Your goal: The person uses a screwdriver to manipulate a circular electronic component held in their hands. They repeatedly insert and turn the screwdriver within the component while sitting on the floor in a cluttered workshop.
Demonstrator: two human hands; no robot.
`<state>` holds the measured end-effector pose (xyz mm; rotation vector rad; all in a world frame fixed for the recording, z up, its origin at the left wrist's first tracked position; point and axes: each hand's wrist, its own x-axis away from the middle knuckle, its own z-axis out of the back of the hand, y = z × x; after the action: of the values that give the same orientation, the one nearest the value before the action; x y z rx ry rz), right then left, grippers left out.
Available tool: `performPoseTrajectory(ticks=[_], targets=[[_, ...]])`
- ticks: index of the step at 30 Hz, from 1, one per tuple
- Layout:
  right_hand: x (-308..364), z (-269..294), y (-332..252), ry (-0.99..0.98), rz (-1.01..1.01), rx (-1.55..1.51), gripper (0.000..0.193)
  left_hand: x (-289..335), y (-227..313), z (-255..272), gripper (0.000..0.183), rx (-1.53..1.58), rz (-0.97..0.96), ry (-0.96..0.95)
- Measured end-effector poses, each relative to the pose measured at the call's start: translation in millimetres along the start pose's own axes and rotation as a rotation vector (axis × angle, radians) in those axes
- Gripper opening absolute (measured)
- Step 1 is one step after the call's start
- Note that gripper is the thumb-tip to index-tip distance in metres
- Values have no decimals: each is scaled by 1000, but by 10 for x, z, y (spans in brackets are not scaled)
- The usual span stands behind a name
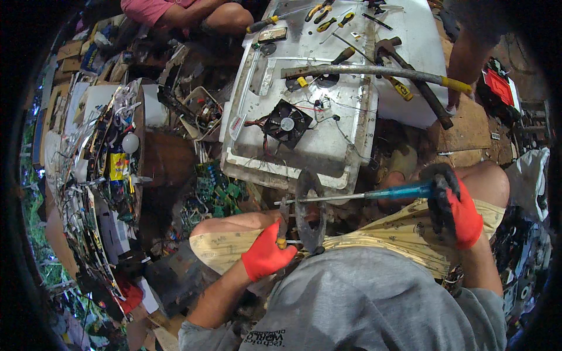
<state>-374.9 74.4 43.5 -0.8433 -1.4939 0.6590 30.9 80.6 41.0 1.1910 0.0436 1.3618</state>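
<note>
My right hand (459, 210), in a red and black work glove, is closed around the translucent blue handle of a long screwdriver (404, 191). Its steel shaft points left and crosses a dark, flat, rounded part (312, 219) held upright over my lap. Whether the shaft goes through an opening in the part or lies against it, I cannot tell. My left hand (268, 255), gloved alike, is closed at the left side of this part. A small yellow-orange piece shows by its fingers. Beyond my lap, a black computer fan (287, 124) with loose wires lies on a white appliance panel (234, 167).
On the panel's far side lie a hammer (418, 85), a grey hose-like bar (351, 71) and several yellow-black hand tools. Green circuit boards (216, 190) lie left of my knee, beside heaped scrap. Another person's arm and knee (228, 17) show at the far left.
</note>
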Motion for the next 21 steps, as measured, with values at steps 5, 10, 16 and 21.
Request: performPoseTrajectory(ticks=[5,10,16,21], targets=[[-88,265,67,-125,73,67,53,-39,265,35,48,164,-105,-48],[-138,261,271,-194,287,168,49,-44,230,56,49,125,-118,-60],[-92,123,-238,-213,-138,138,47,-21,229,69,54,74,-70,-75],[-176,222,107,-230,318,35,42,-35,301,81,50,84,1,-86]])
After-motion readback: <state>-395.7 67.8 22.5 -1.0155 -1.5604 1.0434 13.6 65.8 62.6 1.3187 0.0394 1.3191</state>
